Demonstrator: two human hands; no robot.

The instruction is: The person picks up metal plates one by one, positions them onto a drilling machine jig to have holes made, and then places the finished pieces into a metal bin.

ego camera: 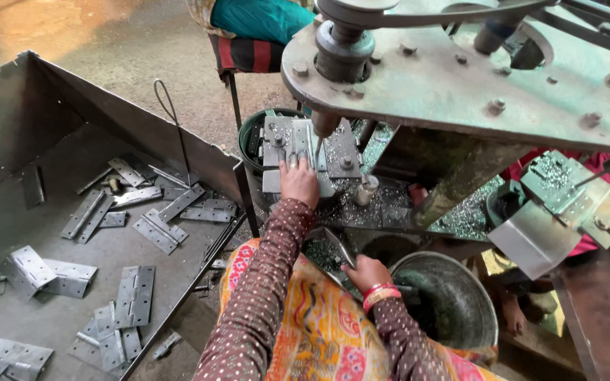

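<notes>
My left hand [298,182] reaches forward and presses a grey metal hinge [296,144] flat on the drill jig [341,156], right under the drill bit [317,140] of the green drill press [453,88]. Its fingers lie on the hinge. My right hand [365,271], with red bangles at the wrist, is down low by my lap and grips a dark metal lever [335,244] beside the steel bucket [460,303]. Metal shavings cover the press table around the jig.
A large sheet-metal tray [51,176] on the left holds several loose hinges [135,296]. A dark round tub [248,137] stands behind the jig. Another person sits beyond on a stool [245,53]. A second jig [566,201] and someone's bare foot [513,314] are at the right.
</notes>
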